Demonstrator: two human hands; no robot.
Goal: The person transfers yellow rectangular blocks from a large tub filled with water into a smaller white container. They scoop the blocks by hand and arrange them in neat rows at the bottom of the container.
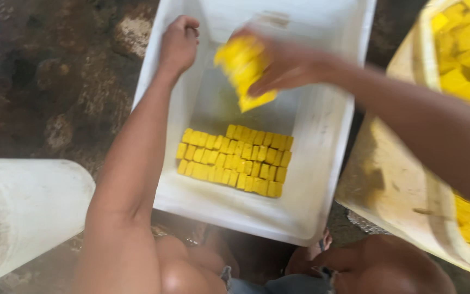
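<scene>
Your left hand (179,43) is gripping the left rim of the white tub (322,141), its grip clenched over the edge. Your right hand (284,62) is hovering blurred inside the tub, grasping a stack of yellow blocks (244,68) above the neat rows of yellow blocks (234,160) lying on its bottom. To your right, a tray (398,185) is holding more yellow pieces (466,46).
</scene>
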